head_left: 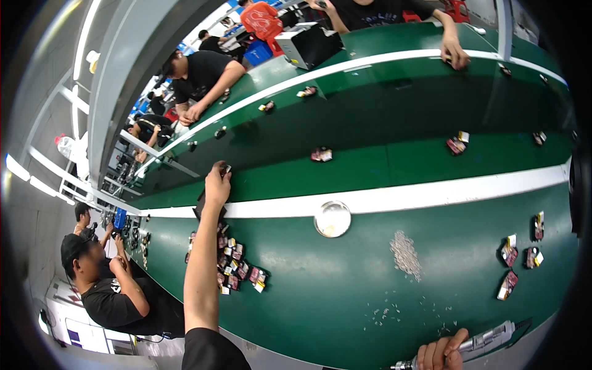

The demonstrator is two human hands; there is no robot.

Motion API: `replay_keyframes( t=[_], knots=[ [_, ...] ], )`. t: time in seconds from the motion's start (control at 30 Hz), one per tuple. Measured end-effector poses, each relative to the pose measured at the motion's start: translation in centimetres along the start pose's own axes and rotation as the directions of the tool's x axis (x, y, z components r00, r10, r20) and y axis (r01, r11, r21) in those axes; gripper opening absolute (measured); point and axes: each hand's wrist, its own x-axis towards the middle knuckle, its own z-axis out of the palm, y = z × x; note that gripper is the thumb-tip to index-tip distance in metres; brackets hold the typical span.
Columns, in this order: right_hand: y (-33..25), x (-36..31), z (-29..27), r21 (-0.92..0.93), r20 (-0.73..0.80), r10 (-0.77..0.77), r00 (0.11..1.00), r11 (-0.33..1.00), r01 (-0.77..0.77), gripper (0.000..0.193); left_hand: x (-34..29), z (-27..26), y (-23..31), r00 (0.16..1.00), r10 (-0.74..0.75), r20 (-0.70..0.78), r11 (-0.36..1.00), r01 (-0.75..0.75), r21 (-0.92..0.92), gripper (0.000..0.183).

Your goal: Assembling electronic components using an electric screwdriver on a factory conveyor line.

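My left arm stretches out over the conveyor belt. My left hand [216,186] is closed at the fingertips on a small dark part [227,169], mostly hidden by the fingers. Under that forearm, on the green bench, lies a cluster of small black parts with red and yellow-white faces [233,262]. A black object [201,203] shows partly behind my wrist. At the lower right, my right hand [441,353] wraps round a silver-grey power screwdriver [489,340], held low over the bench's near edge with its tip to the left.
A round shiny dish [332,219] sits beside the white rail [394,195]. A heap of small pale slivers [405,255] lies mid-bench, with others scattered nearer me. Several black-and-red parts [508,285] lie at the right. Similar parts [321,154] ride the belt; people work across it and at left.
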Motion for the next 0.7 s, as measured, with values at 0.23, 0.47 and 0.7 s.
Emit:
replay_keyframes(
  t=[0.23,0.47,0.7],
  knots=[
    [0.8,1.3,-2.3,-0.013,0.144,-0.044,0.989,0.999,0.047,0.021,-16.5,-5.1,22.7,0.767,0.608,0.205,0.794,-0.595,-0.128,0.049],
    [0.4,0.1,-2.9,-0.06,0.193,-0.002,0.981,0.998,0.014,0.017,-29.7,-5.5,32.3,0.539,0.82,0.191,0.561,-0.692,-0.454,0.047],
    [0.0,-3.8,-3.9,0.062,0.151,-0.01,0.989,0.998,0.001,0.007,-33.2,-4.3,33.4,0.578,0.797,0.177,0.579,-0.645,-0.5,0.046]
  ],
)
